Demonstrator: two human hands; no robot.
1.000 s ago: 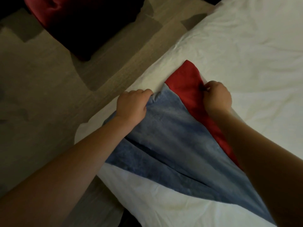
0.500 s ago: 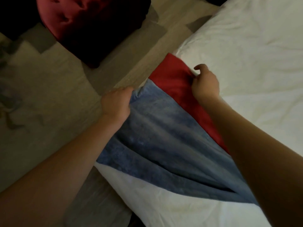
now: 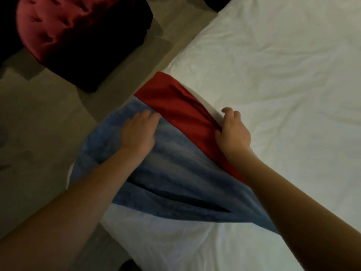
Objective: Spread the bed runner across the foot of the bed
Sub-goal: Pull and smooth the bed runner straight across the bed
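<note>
The bed runner [image 3: 172, 173], blue plush with a red band [image 3: 175, 106] along its far side, lies creased across the corner of the white bed [image 3: 273, 75]. Its end drapes over the bed's left edge toward the floor. My left hand [image 3: 136, 132] rests flat on the blue part near that end, fingers fairly straight. My right hand [image 3: 233, 132] is at the red band's far edge. Its thumb pinches the gathered red folds, and the other fingers are curled above the white sheet.
A red tufted seat with a dark base [image 3: 74, 40] stands on the grey floor [image 3: 39, 124] left of the bed. The white sheet stretches away to the right and far side, lightly wrinkled.
My left hand has let go of the blue edge and now lies flat on it. The runner's end has moved out over the bed's side. My right hand has shifted back along the red band.
</note>
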